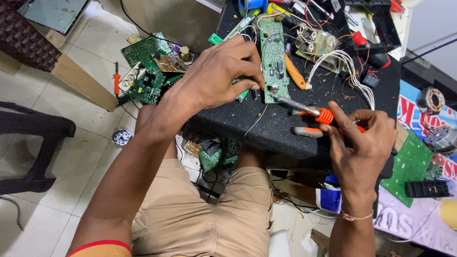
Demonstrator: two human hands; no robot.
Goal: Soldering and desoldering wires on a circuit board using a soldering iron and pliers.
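A long green circuit board [274, 57] lies upright on the black work mat [266, 128]. My left hand [223, 76] rests on the mat at the board's left edge, fingers pressing it and a thin solder wire. My right hand [362, 147] grips a soldering iron [309, 111] with an orange collar; its metal tip touches the board's lower end. An orange-handled tool [307, 132] lies just below the iron.
A bundle of white wires [340, 64], a transformer [314, 40] and an orange-handled tool [295, 74] crowd the mat's far side. Green boards [147, 71] are piled on the floor at left, another green board [409, 166] at right. A black chair [33, 143] stands left.
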